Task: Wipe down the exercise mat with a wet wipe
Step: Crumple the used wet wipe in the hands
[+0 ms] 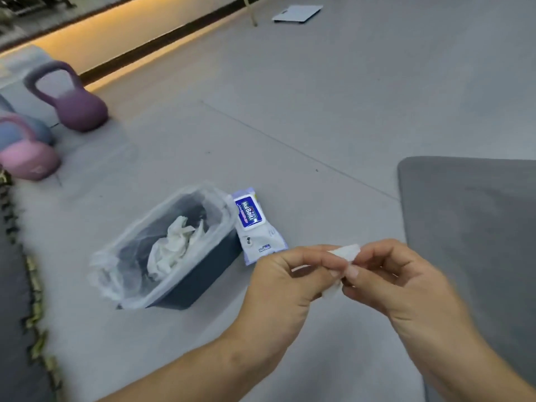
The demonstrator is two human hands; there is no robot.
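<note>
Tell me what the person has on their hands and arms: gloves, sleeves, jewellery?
Nothing worn. The left hand and right hand show no gloves or rings, and both forearms are uncovered to the frame edge: no sleeve or watch in view. Nails look short, unpainted.

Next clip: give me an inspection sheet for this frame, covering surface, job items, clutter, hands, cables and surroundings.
Surface: grey floor, seam lines across it.
Job's things: exercise mat lies flat at right; wet wipe bunched between both hands; wipes pack lies beside the bin.
Clutter: lined bin holding crumpled white sheets.
Grippers: left hand and right hand both pinch the wipe, above the floor, left of the mat.
Cables: nothing seen.
Surroundings: purple kettlebell and pink kettlebell at left; white flat board far off.
</note>
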